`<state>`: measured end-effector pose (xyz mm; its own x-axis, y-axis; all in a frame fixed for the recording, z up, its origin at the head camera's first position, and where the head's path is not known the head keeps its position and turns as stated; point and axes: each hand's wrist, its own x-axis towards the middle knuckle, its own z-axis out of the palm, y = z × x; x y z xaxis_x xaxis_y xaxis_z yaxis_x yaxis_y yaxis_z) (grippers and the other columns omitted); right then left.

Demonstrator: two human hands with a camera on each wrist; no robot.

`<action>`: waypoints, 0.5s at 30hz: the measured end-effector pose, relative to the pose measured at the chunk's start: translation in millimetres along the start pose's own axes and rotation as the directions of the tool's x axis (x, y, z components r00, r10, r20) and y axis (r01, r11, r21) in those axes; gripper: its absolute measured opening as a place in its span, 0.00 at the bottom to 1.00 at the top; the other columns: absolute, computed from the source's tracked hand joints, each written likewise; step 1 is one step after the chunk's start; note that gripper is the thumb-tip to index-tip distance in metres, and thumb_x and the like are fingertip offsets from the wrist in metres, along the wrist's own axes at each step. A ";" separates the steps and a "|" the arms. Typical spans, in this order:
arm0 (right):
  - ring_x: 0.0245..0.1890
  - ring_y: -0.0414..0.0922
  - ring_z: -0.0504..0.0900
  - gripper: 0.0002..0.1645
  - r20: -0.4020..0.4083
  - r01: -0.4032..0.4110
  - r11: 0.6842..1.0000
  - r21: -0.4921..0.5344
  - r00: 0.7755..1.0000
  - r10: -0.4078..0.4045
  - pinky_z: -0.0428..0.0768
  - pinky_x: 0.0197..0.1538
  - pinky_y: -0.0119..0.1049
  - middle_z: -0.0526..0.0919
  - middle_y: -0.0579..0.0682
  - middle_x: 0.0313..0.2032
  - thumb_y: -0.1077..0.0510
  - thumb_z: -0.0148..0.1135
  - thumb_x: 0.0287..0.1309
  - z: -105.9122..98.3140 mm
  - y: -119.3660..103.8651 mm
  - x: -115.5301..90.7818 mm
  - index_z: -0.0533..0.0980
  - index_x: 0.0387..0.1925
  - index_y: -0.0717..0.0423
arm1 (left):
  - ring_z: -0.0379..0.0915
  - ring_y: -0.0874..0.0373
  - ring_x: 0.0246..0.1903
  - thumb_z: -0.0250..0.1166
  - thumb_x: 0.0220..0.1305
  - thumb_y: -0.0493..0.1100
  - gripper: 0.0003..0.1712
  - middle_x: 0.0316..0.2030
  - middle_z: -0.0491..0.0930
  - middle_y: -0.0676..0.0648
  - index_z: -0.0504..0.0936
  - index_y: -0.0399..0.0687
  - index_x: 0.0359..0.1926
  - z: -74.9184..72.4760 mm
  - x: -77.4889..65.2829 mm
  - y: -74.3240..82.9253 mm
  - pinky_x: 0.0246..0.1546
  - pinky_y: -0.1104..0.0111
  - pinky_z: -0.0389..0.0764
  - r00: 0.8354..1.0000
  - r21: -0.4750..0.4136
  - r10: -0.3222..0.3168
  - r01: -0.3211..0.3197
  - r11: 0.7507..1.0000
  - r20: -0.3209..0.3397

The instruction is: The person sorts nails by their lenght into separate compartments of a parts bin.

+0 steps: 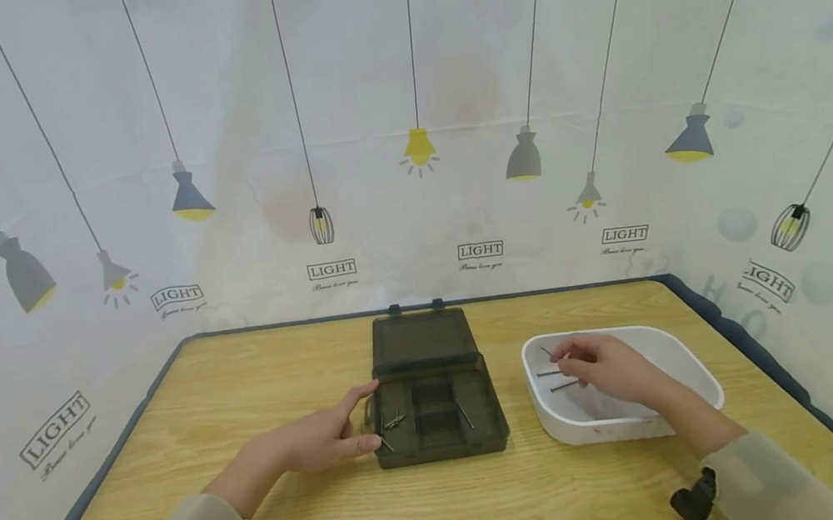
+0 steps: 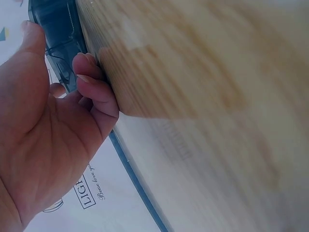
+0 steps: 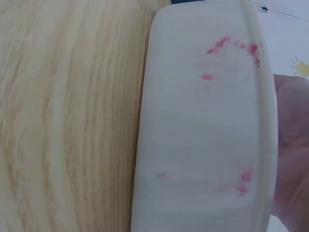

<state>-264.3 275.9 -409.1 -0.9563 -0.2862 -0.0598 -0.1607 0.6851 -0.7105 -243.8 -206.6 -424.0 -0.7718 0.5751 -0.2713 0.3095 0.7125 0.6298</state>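
Note:
My left hand [image 1: 324, 438] is at the left side of a dark see-through case [image 1: 446, 450], its lid [image 1: 424, 339] folded back. Its forefinger and thumb lie spread along that side, while the other fingers bend beside it in the left wrist view. Several thin metal nails [image 1: 394, 419] lie in the left compartment, with a longer nail [image 1: 465, 414] in the right one. Over the white tub [image 1: 677, 352], my right hand [image 1: 608, 367] pinches a thin nail [image 1: 546, 352] at its fingertips. Two more nails [image 1: 564, 385] show beneath it. The tub wall hides most of that hand in the right wrist view.
Case and tub stand side by side on a wood-grain table [image 1: 262, 375]. A white cloth [image 1: 384, 238] printed with lamps surrounds its back and sides, with a dark edge along the bottom. Reddish marks [image 3: 207, 76] stain the tub's outer wall.

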 end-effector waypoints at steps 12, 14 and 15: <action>0.37 0.48 0.81 0.20 -0.019 0.033 0.991 0.132 0.999 -0.031 0.84 0.43 0.41 0.87 0.60 0.50 0.48 0.66 0.80 1.9 -19.4 -0.7 0.81 0.61 0.58 | 0.68 0.58 0.26 0.62 0.81 0.66 0.54 0.30 0.78 0.48 0.38 0.62 0.91 -0.7 -2.2 3.5 0.35 0.62 0.73 1.000 -0.011 -0.014 0.014 1.000 0.002; 0.35 0.47 0.81 0.20 -0.016 0.050 0.987 0.151 0.999 -0.048 0.84 0.42 0.42 0.88 0.61 0.51 0.49 0.67 0.79 3.2 -23.6 0.1 0.81 0.61 0.58 | 0.68 0.58 0.26 0.62 0.81 0.66 0.54 0.30 0.78 0.48 0.38 0.62 0.91 -0.7 -2.0 3.1 0.35 0.62 0.73 1.000 -0.012 -0.013 0.013 1.000 0.002; 0.34 0.47 0.81 0.20 -0.016 0.055 0.986 0.158 0.998 -0.053 0.84 0.41 0.41 0.89 0.60 0.51 0.50 0.68 0.78 4.0 -25.7 0.8 0.81 0.62 0.57 | 0.68 0.58 0.26 0.62 0.81 0.66 0.54 0.30 0.78 0.48 0.38 0.62 0.91 -0.7 -1.8 2.8 0.35 0.62 0.73 1.000 -0.011 -0.013 0.013 1.000 0.002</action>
<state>-259.9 255.3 -393.7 -0.9501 -0.3118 -0.0107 -0.1725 0.5535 -0.8148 -241.8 -205.9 -421.2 -0.7743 0.5669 -0.2812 0.2933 0.7153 0.6343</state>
